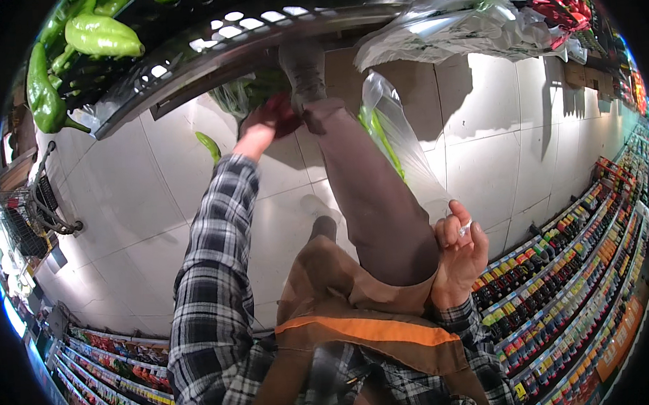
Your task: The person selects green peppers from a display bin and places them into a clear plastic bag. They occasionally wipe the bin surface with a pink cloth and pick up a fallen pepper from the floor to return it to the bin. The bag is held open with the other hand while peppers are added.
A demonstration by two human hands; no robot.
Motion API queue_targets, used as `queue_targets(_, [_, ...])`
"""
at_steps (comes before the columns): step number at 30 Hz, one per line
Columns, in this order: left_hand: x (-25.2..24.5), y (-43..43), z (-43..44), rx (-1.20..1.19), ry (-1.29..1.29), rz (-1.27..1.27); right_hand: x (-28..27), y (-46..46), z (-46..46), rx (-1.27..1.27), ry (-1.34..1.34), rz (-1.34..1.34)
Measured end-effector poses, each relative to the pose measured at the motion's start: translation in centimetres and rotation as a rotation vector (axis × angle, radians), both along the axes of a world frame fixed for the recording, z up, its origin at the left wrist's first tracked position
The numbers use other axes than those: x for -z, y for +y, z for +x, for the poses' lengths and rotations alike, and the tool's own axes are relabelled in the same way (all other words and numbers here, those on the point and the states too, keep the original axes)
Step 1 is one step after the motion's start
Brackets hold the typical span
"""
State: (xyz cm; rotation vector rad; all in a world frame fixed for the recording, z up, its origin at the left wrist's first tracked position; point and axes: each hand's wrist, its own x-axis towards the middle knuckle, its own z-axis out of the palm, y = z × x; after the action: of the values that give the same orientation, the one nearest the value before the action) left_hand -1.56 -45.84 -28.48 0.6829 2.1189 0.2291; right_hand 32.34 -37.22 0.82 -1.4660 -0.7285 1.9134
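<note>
My right hand (459,245) holds the gathered neck of a clear plastic bag (417,155) beside my raised knee. Long green peppers (378,135) show through the bag's side. Down near the floor, under the edge of the display, my left hand (274,118) is blurred and partly in shade, close to my shoe (302,76). Just beyond it lies a clear bag with green produce (249,92); whether my fingers touch it, I cannot tell. A single green pepper (209,146) rests on the floor tiles to the left of that hand.
Above, a black display rack (182,62) carries large green peppers (102,35). Plastic bags (447,31) hang over its edge, near red peppers (568,7). A wire shopping cart (24,221) stands at left. Shelves of bottles (566,268) line the right side, packaged goods (120,369) the lower left.
</note>
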Motion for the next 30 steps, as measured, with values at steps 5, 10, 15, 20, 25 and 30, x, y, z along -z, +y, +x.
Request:
queue_targets(5, [-4.8,-1.7,-0.3,-0.281,0.054,0.379,-0.3,0.6,-0.1,-0.001,0.033,0.019])
queue_targets(10, [-2.8,5.8,1.0,0.237,0.414,0.746,-0.8,0.5,-0.5,-0.03,0.008,0.046])
queue_targets(15, [-0.4,5.7,2.0,0.348,0.679,0.767,0.0,0.6,0.3,-0.032,-0.031,0.01])
queue_targets(20, [-3.7,2.8,-1.4,-0.123,0.018,0.221,1.1,1.6,1.1,0.01,0.111,-0.026])
queue_targets(25, [-4.1,6.5,-1.2,0.095,0.252,0.763,0.7,1.6,0.5,0.01,0.046,-0.095])
queue_targets(30, [1.0,8.4,0.9,0.32,0.711,0.822,0.6,1.8,0.3,-0.014,-0.029,-0.066])
